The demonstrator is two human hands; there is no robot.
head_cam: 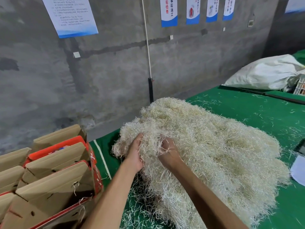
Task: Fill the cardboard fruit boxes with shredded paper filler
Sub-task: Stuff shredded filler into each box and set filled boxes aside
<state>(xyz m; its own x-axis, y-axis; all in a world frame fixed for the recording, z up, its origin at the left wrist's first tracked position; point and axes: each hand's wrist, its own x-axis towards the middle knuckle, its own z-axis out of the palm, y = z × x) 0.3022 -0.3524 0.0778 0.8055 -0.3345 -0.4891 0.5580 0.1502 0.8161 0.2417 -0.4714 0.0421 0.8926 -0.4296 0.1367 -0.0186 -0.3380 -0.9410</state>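
We've got both hands dug into the near-left end of a big pale heap of shredded paper filler (206, 146) that lies on a green-covered table (247, 106). Our left hand (135, 156) is pushed in w/ its fingers buried in the strands, palm side toward the heap; fingers are hidden, so we can't tell how tight the hold is, though a clump bulges over & around it. Our right hand (170, 152) sits just beside the left, knuckles up, fingers curled into the filler & pinching a tuft, w/ loose strands poking out between them. The 2 hands are close but not touching. Loose shreds are scattered on the green cover below the heap & further back toward the wall. To our left, just beside the table edge, stand the cardboard fruit boxes (54, 176), packed in rows w/ brown flaps up & red printed sides showing; a few stray strands hang on the nearest flap, and we can't see inside them. Far right on the table lies a white woven sack (264, 75), well apart from the heap. Behind everything is a grey concrete wall (107, 71) w/ blue-and-white posters (71, 15) & a white cord (146, 38) running down it.
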